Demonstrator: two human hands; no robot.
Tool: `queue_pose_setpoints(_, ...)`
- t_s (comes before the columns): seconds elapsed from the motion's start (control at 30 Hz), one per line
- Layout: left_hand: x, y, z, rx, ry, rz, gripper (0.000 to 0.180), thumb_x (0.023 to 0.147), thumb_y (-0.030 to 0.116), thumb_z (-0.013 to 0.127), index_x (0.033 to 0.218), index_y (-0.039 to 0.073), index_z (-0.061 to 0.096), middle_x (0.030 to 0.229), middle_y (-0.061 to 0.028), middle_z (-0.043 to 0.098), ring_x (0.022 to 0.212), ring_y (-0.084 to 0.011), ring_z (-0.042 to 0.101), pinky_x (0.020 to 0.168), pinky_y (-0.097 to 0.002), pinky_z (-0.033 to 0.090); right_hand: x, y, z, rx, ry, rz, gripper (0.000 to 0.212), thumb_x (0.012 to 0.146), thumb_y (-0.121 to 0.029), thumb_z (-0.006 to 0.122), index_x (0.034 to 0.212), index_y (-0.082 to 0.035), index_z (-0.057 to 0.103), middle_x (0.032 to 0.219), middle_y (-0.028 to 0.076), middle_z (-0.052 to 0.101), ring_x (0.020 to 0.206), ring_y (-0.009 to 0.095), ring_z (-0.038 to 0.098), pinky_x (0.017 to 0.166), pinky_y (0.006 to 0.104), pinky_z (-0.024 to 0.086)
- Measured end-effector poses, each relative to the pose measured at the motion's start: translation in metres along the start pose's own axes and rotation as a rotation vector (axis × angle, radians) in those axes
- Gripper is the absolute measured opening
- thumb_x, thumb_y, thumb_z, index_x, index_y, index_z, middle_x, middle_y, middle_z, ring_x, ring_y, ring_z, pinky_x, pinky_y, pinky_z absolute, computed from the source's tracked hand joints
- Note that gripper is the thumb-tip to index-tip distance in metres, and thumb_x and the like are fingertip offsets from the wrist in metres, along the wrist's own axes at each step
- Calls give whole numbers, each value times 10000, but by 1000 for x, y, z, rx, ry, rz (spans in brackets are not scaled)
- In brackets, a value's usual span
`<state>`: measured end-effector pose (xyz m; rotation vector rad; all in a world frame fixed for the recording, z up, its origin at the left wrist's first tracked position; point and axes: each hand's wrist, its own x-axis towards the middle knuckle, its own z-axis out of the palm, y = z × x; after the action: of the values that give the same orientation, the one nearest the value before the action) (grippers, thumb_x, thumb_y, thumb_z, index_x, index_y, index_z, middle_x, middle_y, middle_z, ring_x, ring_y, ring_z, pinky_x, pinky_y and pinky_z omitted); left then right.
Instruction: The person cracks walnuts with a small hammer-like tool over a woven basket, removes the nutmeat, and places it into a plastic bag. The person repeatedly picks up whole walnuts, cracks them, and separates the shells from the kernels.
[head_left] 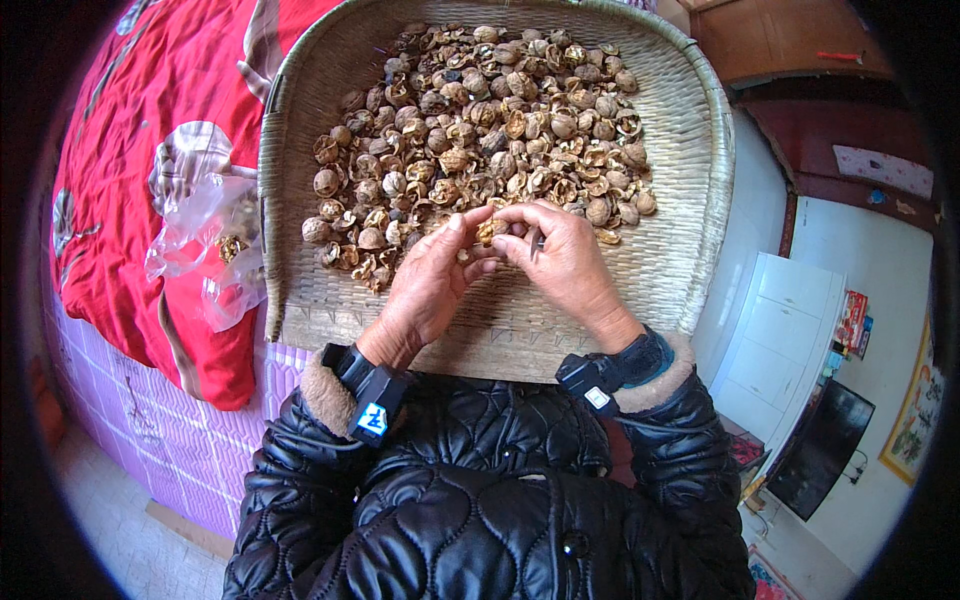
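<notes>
A cracked walnut point(487, 231) with its pale brown kernel showing is pinched between my two hands, over the near part of a woven basket tray point(690, 200). My left hand point(430, 285) curls its fingers at the walnut's left side, and a small pale bit lies against those fingers. Thumb and forefinger of my right hand point(565, 262) close on the other side. A short, narrow dark piece point(537, 240) shows between the right fingers; its kind is unclear. Just beyond the hands spreads a heap of walnuts and broken shells point(500, 130).
To the left, a clear plastic bag point(225, 245) with walnut pieces inside lies on a red patterned cover point(110, 170) over a purple quilted bed point(170, 430). A white cabinet point(780, 340) and a dark television point(820, 445) stand at the right.
</notes>
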<state>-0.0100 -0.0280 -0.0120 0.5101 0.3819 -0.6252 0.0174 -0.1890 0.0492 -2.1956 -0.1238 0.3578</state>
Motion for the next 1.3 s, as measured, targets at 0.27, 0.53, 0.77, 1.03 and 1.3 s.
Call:
queue_pose_setpoints(0.27,0,-4,6,257,33,127,344,938,147,568,1252,8,552,1086,-59,631,884,-111,601,806,-252,497,-1,10,0,107,-41,100,213,827,-151,676,985,-8,675,868,147,671,748,246,658,664,343,508)
queue_pose_setpoints(0.53,3,-10,4,279,100,160,334,929,132,579,1235,-1,564,1061,-61,637,879,-119,600,802,-253,496,-1,14,5,203,-83,209,210,864,-154,641,1010,-6,671,851,136,684,680,191,662,617,304,516)
queue_pose_setpoints(0.77,4,-11,4,285,53,215,244,923,107,577,1143,2,589,1107,-72,612,983,-141,584,879,-287,481,-1,13,8,266,-57,183,201,875,-146,626,1023,-19,677,785,98,697,662,140,665,596,266,524)
queue_pose_setpoints(1.03,5,-15,1,198,81,207,210,912,83,587,1106,6,602,1023,-49,623,928,-132,585,855,-273,472,1,16,8,251,-110,295,196,895,-132,594,1036,-27,681,725,73,688,608,98,628,559,250,509)
queue_pose_setpoints(1.3,6,-15,-3,86,109,144,168,906,63,580,1062,4,596,1031,-70,615,944,-159,598,867,-304,493,0,16,10,287,-100,239,200,898,-131,596,1042,-19,678,709,66,679,575,84,601,517,239,485)
